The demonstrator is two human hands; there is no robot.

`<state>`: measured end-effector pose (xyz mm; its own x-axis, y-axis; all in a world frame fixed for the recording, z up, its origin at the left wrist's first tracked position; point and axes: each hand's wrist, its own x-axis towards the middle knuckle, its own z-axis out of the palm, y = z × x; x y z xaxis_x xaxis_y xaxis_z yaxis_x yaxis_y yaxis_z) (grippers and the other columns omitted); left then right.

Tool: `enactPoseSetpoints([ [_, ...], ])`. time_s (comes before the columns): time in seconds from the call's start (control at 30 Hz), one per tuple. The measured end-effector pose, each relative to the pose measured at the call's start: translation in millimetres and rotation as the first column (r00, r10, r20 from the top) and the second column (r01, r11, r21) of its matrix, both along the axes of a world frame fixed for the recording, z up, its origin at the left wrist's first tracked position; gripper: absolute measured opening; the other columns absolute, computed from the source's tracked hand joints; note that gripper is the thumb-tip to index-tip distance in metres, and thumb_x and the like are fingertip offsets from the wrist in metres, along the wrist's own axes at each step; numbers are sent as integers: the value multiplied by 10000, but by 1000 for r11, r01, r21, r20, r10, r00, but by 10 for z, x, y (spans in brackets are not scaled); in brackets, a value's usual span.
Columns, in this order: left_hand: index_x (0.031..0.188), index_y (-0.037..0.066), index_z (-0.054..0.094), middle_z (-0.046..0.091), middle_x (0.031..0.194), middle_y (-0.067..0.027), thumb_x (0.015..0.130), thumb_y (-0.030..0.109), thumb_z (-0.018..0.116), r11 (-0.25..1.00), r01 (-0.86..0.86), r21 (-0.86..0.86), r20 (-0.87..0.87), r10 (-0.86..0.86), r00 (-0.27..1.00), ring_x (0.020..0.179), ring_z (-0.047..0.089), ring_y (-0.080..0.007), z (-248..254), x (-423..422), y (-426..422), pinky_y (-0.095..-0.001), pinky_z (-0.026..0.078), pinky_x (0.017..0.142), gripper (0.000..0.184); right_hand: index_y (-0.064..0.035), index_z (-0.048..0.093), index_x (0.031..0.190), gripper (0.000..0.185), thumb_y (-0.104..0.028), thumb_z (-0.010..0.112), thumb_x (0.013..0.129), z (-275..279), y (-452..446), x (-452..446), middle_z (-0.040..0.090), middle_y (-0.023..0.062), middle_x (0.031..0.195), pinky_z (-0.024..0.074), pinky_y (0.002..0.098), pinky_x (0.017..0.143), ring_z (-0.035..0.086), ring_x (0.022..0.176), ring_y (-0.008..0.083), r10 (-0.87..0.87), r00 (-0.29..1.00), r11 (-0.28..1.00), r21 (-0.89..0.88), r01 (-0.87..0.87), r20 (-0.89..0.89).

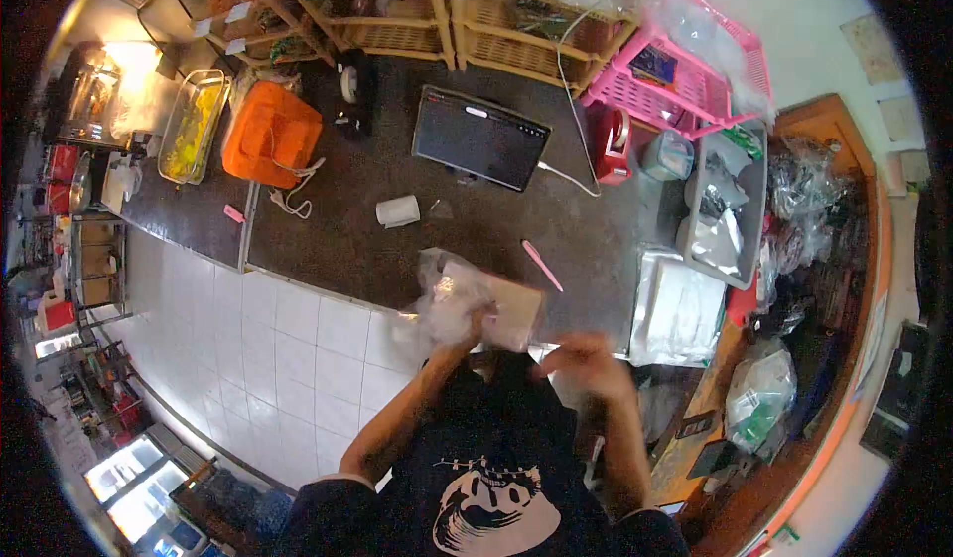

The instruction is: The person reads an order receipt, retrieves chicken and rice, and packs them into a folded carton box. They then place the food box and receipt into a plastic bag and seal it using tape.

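Observation:
Close to my body, at the table's front edge, my left hand (480, 327) is closed on a flat tan box-like packet (515, 311). Crumpled clear plastic (444, 294) bulges around the packet's left side; whether the packet is inside it I cannot tell. My right hand (584, 360) hangs just right of the packet, apart from it, its fingers smeared by motion. A pink pen (542, 265) lies on the dark table beyond the packet. Farther back is a small white roll (398, 211) on its side.
A tablet (483, 138) with a white cable rests mid-table. A red tape dispenser (613, 147), pink basket (667, 78) and grey tray (724, 205) stand on the right. White plastic bags (678, 307) lie near the front right. An orange container (270, 135) sits left, below wicker shelves (387, 39).

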<state>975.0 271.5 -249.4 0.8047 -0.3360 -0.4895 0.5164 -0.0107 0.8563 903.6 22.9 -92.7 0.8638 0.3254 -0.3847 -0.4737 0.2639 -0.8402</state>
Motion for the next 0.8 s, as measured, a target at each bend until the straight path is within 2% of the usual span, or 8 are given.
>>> enactPoseSetpoints([
  [0.07,888,107,508,502,830,-70,974,387,538,983,-112,-144,-94,99,991,781,486,-228,314,52,17,-352,417,744,294,20,595,1279,574,-444,648,945,-140,-443,117,729,176,1059,570,421,842,712,965,261,-454,872,878,-258,403,-181],
  [0.17,825,120,478,467,768,-53,991,404,508,927,-176,-332,-206,111,972,728,456,-205,864,55,57,-337,401,703,330,3,563,1319,632,-499,628,941,-382,48,199,706,171,1123,575,411,827,701,985,280,-139,924,948,223,228,-356],
  [0.27,762,133,448,432,706,-35,1008,420,477,870,-232,-436,-253,129,959,675,425,-183,1467,75,52,-323,385,661,379,-11,518,1379,709,-542,622,921,-799,642,35,657,174,1248,560,437,882,684,1032,303,-321,786,870,163,465,-529],
  [0.37,698,147,417,397,644,-18,1024,436,447,822,-318,-472,-246,224,943,622,394,-160,2077,191,20,-308,369,619,437,-37,435,1463,785,-367,765,832,-806,677,250,604,158,1342,459,461,1062,593,1210,335,131,919,650,732,205,-373],
  [0.53,625,162,395,373,591,-17,1048,444,406,742,-554,-377,-256,492,832,560,367,-161,2741,346,2,-301,343,561,508,-39,159,1578,1289,-270,957,593,553,584,479,308,211,1584,304,458,1181,363,1437,340,-176,882,984,72,161,438],
  [0.6,608,168,407,359,540,-28,1043,472,387,441,-370,-818,-261,290,921,516,358,-176,2800,341,158,-325,287,522,531,-56,112,1585,1295,-416,906,628,733,497,388,257,211,1605,281,462,1191,308,1463,337,-180,905,968,235,93,386],
  [0.67,612,158,423,356,534,-14,1026,502,365,627,-15,-779,138,195,971,504,338,-185,3106,307,223,-353,309,576,541,-73,65,1593,1313,-561,854,662,839,420,325,205,211,1625,257,466,1201,254,1489,334,-198,917,918,394,50,346],
  [0.8,781,101,548,490,663,-59,1024,465,372,744,412,-526,371,-235,898,586,469,-221,3333,155,319,-401,430,664,472,-15,319,1524,818,-588,517,975,263,655,135,439,170,1502,345,419,1165,423,1400,274,41,972,209,953,219,-233],
])
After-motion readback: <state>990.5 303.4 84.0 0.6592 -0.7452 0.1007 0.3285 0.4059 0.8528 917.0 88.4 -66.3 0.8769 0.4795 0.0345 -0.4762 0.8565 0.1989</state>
